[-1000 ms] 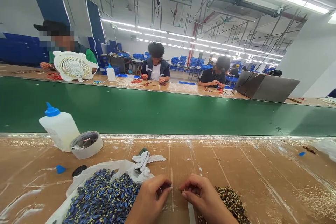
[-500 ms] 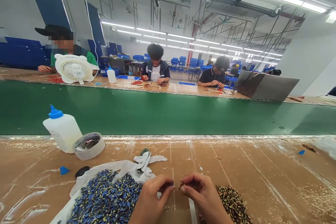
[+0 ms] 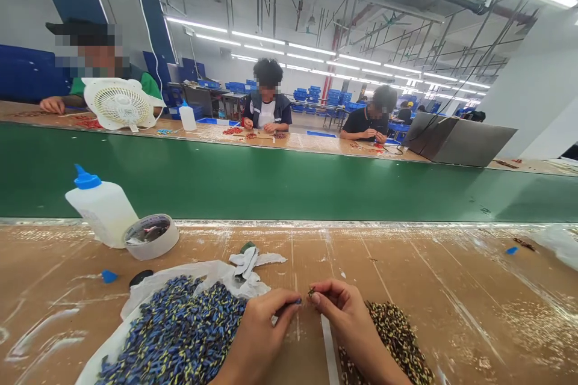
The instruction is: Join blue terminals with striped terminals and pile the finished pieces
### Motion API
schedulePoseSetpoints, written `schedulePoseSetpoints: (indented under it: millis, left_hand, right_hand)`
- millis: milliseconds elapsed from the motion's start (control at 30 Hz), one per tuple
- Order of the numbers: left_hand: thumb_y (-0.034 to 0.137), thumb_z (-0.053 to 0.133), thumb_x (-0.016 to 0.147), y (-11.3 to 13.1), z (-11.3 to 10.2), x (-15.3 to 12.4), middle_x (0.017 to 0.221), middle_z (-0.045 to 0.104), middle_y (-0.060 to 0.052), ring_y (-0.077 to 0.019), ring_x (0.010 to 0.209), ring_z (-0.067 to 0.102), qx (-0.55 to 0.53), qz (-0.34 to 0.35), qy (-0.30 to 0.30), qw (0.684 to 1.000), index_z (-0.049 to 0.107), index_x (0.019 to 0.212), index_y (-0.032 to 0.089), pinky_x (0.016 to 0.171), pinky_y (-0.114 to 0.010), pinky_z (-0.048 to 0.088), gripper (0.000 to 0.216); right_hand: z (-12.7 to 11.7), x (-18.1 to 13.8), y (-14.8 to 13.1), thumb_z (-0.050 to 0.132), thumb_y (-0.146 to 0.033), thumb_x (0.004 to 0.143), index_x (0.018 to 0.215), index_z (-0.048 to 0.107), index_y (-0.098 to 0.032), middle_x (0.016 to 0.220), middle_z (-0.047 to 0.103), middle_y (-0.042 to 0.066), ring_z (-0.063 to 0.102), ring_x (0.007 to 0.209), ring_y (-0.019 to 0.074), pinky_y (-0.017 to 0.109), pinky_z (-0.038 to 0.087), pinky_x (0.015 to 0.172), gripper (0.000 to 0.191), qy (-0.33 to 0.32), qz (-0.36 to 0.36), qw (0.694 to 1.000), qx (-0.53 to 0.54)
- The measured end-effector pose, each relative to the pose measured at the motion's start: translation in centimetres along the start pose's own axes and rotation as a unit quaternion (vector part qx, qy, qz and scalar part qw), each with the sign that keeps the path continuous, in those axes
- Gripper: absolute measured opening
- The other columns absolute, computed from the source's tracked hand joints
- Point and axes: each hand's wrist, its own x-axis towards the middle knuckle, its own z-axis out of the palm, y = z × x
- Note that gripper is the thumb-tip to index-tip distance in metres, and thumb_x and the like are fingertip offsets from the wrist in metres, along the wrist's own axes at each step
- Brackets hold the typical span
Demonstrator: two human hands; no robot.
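Note:
My left hand (image 3: 264,325) pinches a small blue piece (image 3: 298,301) between thumb and forefinger. Just across a narrow gap, my right hand (image 3: 345,313) grips a small brown-and-yellow piece (image 3: 311,292) at its fingertips. The two pieces are apart, held above the brown tabletop. To the left of my left hand lies a heap of small blue, black and yellow pieces (image 3: 180,331) on a white plastic bag (image 3: 130,304). Partly behind my right forearm is a pile of small dark brown and yellow pieces (image 3: 397,337). What exactly the pieces are is too small to tell.
A squeeze bottle with a blue cap (image 3: 103,207) and a tape roll (image 3: 153,237) stand at the left. Crumpled white scraps (image 3: 248,261) lie beyond the bag. A green belt (image 3: 289,183) separates my table from several people working opposite, near a white fan (image 3: 120,105).
The view has tilted slightly downward, so the far scene sits higher. Both hands keep their pinch; the pieces at the fingertips show more plainly now.

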Motion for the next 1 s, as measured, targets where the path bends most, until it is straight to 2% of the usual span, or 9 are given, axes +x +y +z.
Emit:
schedulePoseSetpoints:
  millis: [200, 367, 833, 1000]
  left_hand:
    - [0.023, 0.06, 0.087, 0.7, 0.2, -0.2, 0.084, 0.071, -0.003, -0.0186, 0.078, 0.064, 0.024, 0.01, 0.026, 0.999, 0.071, 0.086, 0.019, 0.074, -0.027, 0.045, 0.012]
    - [0.018, 0.061, 0.087, 1.1, 0.2, -0.3, 0.077, 0.067, -0.002, -0.016, 0.073, 0.059, 0.037, 0.023, 0.02, 0.999, 0.068, 0.08, 0.018, 0.068, -0.025, 0.04, 0.01]
    - [0.014, 0.057, 0.09, 0.5, 0.9, -0.5, 0.077, 0.062, -0.002, -0.0151, 0.073, 0.054, 0.059, 0.033, -0.012, 0.998, 0.065, 0.078, 0.014, 0.066, -0.025, 0.036, 0.014]
    - [0.013, 0.054, 0.092, 0.4, 0.9, -0.7, 0.081, 0.062, -0.003, -0.0157, 0.075, 0.055, 0.041, 0.054, -0.009, 0.998, 0.067, 0.086, 0.015, 0.068, -0.025, 0.036, 0.014]
  right_hand:
    - [-0.4, -0.5, -0.8, 0.073, -0.043, 0.076, 0.088, 0.07, -0.015, 0.083, 0.07, 0.005, 0.062, 0.077, 0.0168, 0.029, 0.048, 0.074, 0.031, 0.011, 0.001, 0.999, -0.048]
    - [-0.2, -0.8, -0.9, 0.071, -0.042, 0.078, 0.088, 0.068, -0.015, 0.088, 0.07, 0.006, 0.062, 0.083, 0.0182, 0.031, 0.048, 0.078, 0.029, -0.005, 0.002, 0.998, -0.068]
    - [-0.1, -1.4, -0.5, 0.063, -0.039, 0.086, 0.09, 0.067, -0.015, 0.09, 0.069, 0.008, 0.062, 0.085, 0.02, 0.032, 0.048, 0.078, 0.025, -0.035, -0.034, 0.988, -0.146]
    - [-0.2, -1.3, -0.1, 0.063, -0.041, 0.086, 0.089, 0.066, -0.016, 0.087, 0.068, 0.007, 0.062, 0.084, 0.02, 0.031, 0.047, 0.078, 0.025, -0.041, -0.034, 0.99, -0.134]
